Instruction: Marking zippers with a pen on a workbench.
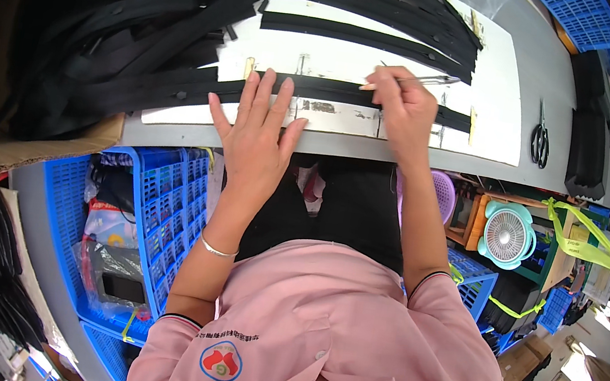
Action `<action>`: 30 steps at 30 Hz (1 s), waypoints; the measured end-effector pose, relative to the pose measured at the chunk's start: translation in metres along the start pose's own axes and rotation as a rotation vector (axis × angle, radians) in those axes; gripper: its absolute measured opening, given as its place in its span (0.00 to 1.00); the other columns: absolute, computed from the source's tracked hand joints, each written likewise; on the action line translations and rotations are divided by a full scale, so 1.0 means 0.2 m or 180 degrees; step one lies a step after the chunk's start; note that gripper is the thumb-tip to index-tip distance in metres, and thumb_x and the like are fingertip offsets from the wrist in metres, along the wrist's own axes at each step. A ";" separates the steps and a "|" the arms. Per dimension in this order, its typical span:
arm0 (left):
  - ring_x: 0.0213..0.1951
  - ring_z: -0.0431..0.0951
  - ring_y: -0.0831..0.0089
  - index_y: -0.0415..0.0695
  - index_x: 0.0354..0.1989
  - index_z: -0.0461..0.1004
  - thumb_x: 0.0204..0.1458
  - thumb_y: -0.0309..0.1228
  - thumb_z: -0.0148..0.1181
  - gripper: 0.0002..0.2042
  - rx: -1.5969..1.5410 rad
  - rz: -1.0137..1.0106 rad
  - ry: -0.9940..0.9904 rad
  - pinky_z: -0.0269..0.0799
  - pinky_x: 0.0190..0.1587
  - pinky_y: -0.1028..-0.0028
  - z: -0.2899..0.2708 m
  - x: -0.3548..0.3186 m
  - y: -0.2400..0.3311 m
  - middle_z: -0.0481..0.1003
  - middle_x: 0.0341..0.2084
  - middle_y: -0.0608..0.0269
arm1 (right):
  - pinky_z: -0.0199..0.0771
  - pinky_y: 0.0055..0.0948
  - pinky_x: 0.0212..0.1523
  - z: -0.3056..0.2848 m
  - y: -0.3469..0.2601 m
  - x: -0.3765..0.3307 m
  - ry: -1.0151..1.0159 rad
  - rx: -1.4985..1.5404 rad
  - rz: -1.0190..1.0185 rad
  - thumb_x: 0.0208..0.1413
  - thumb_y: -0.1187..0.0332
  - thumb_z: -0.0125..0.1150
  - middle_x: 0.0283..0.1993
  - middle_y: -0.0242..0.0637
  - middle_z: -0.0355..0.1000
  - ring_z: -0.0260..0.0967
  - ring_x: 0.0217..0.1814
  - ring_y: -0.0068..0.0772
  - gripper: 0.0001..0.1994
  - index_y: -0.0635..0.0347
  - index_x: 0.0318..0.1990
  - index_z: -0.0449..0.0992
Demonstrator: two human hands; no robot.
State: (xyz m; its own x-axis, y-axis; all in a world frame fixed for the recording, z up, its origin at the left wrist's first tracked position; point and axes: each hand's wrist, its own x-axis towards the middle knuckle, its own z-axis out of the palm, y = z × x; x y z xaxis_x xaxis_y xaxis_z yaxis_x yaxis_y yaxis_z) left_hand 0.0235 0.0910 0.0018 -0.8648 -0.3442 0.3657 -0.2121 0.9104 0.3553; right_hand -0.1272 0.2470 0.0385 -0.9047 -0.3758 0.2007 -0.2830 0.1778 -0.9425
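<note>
A long black fabric strip (pixel 338 91) lies across a white board (pixel 482 149) on the table. My left hand (pixel 264 118) rests flat on its left part, fingers spread and holding nothing. Farther right, my right hand (pixel 407 111) is closed round a slim pencil (pixel 368 87) whose pale tip meets the strip's far edge. A thin metal tool (pixel 444 80) also sticks out to the right from behind that hand; its exact kind is unclear. Dark marks and small yellowish blocks show on the board around the strip.
More black strips (pixel 365 37) lie farther back, with a large dark heap (pixel 107 46) at the left. Black-handled scissors (pixel 539 142) lie at the table's right. Below the table stand a blue crate (pixel 172 195) and a turquoise fan (pixel 508 235).
</note>
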 end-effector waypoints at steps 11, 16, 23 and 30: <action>0.74 0.59 0.56 0.45 0.70 0.67 0.60 0.42 0.64 0.31 -0.0426 0.0228 -0.0081 0.29 0.73 0.35 0.03 0.04 0.15 0.66 0.69 0.57 | 0.63 0.17 0.28 -0.14 0.12 0.03 0.0020 -0.0594 0.0232 0.67 0.64 0.60 0.25 0.27 0.74 0.65 0.27 0.13 0.12 0.62 0.38 0.83; 0.72 0.61 0.57 0.44 0.68 0.69 0.60 0.42 0.63 0.29 -0.0736 0.0462 -0.0350 0.33 0.74 0.38 0.09 0.07 0.31 0.69 0.67 0.57 | 0.64 0.21 0.25 -0.13 0.16 0.03 0.0121 -0.0512 -0.0078 0.64 0.66 0.63 0.23 0.30 0.75 0.65 0.23 0.14 0.10 0.65 0.37 0.83; 0.70 0.64 0.58 0.43 0.64 0.73 0.60 0.41 0.63 0.26 -0.0637 0.0444 -0.0317 0.34 0.74 0.39 0.13 0.07 0.31 0.71 0.65 0.59 | 0.66 0.24 0.25 -0.12 0.15 0.03 0.0179 -0.0613 -0.0182 0.64 0.65 0.63 0.23 0.32 0.76 0.67 0.22 0.18 0.10 0.64 0.36 0.83; 0.70 0.64 0.58 0.43 0.65 0.73 0.59 0.40 0.64 0.26 -0.0588 0.0455 -0.0321 0.34 0.73 0.40 0.13 0.08 0.32 0.71 0.65 0.60 | 0.67 0.27 0.24 -0.17 0.18 0.01 -0.0183 -0.0613 -0.0139 0.61 0.64 0.64 0.19 0.37 0.72 0.67 0.19 0.24 0.12 0.64 0.32 0.82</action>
State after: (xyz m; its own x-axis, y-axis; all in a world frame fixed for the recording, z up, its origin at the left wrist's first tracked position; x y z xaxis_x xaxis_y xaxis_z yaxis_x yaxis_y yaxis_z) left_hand -0.0156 0.1502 0.0069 -0.9230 -0.1820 0.3390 -0.0057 0.8874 0.4609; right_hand -0.1506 0.2828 0.0142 -0.8722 -0.4373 0.2194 -0.3820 0.3287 -0.8637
